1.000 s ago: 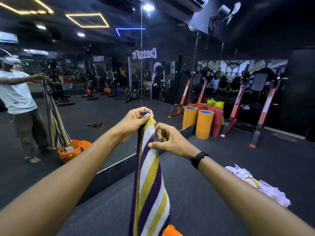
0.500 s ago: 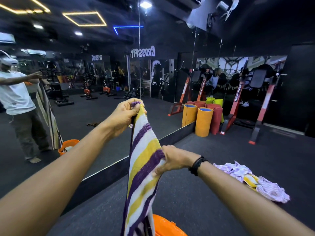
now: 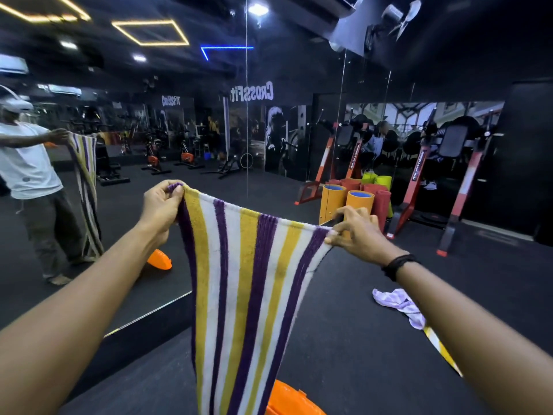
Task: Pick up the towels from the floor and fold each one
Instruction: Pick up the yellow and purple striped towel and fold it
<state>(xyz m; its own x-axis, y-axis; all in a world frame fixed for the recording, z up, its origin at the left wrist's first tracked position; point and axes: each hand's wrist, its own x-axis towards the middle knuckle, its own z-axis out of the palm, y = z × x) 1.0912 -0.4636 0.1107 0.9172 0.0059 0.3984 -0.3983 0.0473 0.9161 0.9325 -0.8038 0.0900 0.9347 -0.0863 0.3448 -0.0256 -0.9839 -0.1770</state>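
Between the 2 outstretched arms, in front of a mirrored gym wall (image 3: 89, 70), a striped towel (image 3: 245, 283) in purple, yellow and white hangs spread by its top edge, its lower end dropping out of view at the bottom of the frame. That places the task early in this towel's fold, by my reading: it is off the floor and opened flat, but no fold has been made in it yet. At least 1 more towel, a pale purple-and-white one (image 3: 398, 304), lies crumpled on the dark floor (image 3: 344, 339) to the right, partly hidden behind the right forearm, so it remains to be picked up and folded. An orange basket (image 3: 287, 399) sits just behind the hanging cloth at the bottom edge; whether it holds finished towels cannot be told. The left hand (image 3: 160, 206) is raised higher, its grip clamped on the top left corner with thumb and fingers pinching the purple edge. The right hand (image 3: 359, 232) sits lower and further out, its grip closed on the top right corner in the same pinch, a black band on its wrist. Both arms reach forward nearly straight, holding the edge taut but slanted. Rolled mats (image 3: 359, 202) stand by the wall beyond.
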